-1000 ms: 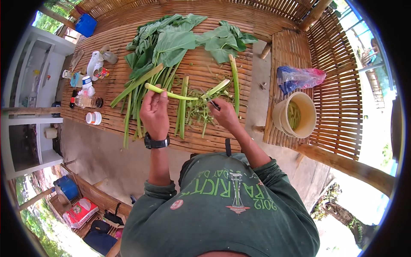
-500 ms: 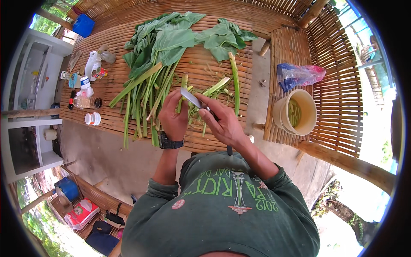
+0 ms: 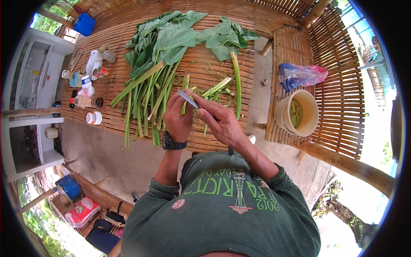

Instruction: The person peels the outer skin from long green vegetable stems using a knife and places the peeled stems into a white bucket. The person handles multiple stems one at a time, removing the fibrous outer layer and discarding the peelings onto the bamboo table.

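Observation:
My left hand (image 3: 178, 120), with a dark watch on its wrist, is closed around a short green leaf stalk (image 3: 186, 81) that sticks up past the fingers. In my right hand (image 3: 220, 122) is a knife (image 3: 188, 99), its blade lying across the stalk at my left fingers; the grip hides most of the handle. Beyond and left of my hands lies a pile of long green stalks (image 3: 139, 100) with big leaves (image 3: 173, 43). Peelings and cut stalk pieces (image 3: 217, 88) lie just past my right hand, beside one long thick stalk (image 3: 236, 83).
The bamboo-slat table (image 3: 205, 30) carries bottles (image 3: 87, 101) and a white tub (image 3: 93, 118) at the left. On a bamboo bench to the right stand a cream bucket (image 3: 280, 113) with cut stalks inside and a blue-pink plastic bag (image 3: 299, 76).
The knife blade has turned and shifted slightly in front of the stalk. Both hands stay close together, the left a little more to the right in the picture.

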A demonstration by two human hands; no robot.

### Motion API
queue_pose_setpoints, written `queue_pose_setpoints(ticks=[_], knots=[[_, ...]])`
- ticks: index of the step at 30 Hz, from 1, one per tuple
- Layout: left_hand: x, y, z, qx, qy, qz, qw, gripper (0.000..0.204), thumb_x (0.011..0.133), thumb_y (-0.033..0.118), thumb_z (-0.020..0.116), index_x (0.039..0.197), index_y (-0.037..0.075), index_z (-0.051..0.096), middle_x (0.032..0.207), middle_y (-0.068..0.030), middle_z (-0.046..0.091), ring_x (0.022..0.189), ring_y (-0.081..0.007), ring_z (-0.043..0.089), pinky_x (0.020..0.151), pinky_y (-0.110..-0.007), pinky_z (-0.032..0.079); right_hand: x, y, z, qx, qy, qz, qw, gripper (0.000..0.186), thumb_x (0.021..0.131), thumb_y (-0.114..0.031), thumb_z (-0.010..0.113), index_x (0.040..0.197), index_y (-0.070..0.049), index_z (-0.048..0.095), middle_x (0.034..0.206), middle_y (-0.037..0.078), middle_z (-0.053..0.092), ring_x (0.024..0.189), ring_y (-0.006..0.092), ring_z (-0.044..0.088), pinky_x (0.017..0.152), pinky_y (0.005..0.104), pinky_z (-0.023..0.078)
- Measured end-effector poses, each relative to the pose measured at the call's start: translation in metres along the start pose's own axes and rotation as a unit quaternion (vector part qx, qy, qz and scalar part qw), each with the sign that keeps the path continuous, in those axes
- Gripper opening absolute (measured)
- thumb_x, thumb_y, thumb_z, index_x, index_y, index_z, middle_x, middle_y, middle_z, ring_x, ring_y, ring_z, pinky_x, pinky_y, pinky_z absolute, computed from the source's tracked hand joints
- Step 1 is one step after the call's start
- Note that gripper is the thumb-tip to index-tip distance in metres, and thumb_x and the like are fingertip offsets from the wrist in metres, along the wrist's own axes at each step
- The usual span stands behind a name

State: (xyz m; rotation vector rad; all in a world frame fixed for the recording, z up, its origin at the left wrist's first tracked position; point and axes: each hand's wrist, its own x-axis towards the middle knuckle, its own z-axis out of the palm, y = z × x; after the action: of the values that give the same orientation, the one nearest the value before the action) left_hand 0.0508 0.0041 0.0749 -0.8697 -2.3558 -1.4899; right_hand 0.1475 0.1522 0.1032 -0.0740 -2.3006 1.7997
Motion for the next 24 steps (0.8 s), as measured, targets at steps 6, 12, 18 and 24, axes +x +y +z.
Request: queue_pose_setpoints(ticks=[6,12,18,24], knots=[[-0.009,-0.012,0.004,-0.093,0.001,-0.092,0.991,0.028,0.095,-0.004,0.071,0.122,0.002,0.076,0.118,-0.012,0.077,0.108,-0.0237,0.075,0.09,-0.036,0.06,0.005,0.013,-0.005,0.244,0.0,0.211,0.947,0.045,0.112,-0.032,0.059,0.152,-0.012,0.06,0.091,0.0,0.066,0.064,0.0049,0.049,0.055,0.0218,0.039],[0.008,-0.022,-0.038,-0.239,0.097,-0.181,0.949,0.029,0.102,0.001,0.07,0.131,0.001,0.071,0.118,-0.0097,0.077,0.105,-0.0148,0.072,0.086,-0.03,0.062,0.0,0.114,-0.039,0.241,0.107,0.338,0.903,0.047,0.11,-0.042,0.058,0.145,-0.012,0.068,0.072,-0.004,0.054,0.06,0.0047,0.043,0.052,0.0227,0.036],[0.03,-0.036,-0.091,-0.181,0.185,-0.168,0.951,0.036,0.108,0.01,0.065,0.141,-0.003,0.063,0.127,-0.0139,0.074,0.109,-0.0162,0.072,0.088,-0.03,0.063,-0.019,0.204,-0.046,-0.054,0.115,0.324,0.937,0.047,0.112,-0.034,0.056,0.15,-0.008,0.062,0.083,0.003,0.064,0.073,0.0111,0.059,0.067,0.0269,0.05],[0.013,-0.039,-0.055,-0.174,0.131,-0.136,0.967,0.023,0.098,-0.003,0.074,0.121,-0.002,0.071,0.126,-0.0127,0.074,0.11,-0.0166,0.072,0.097,-0.03,0.059,-0.01,0.135,0.0,-0.032,0.042,0.236,0.97,0.055,0.109,-0.034,0.06,0.159,-0.011,0.051,0.08,0.013,0.066,0.075,0.0187,0.062,0.076,0.0352,0.053]])
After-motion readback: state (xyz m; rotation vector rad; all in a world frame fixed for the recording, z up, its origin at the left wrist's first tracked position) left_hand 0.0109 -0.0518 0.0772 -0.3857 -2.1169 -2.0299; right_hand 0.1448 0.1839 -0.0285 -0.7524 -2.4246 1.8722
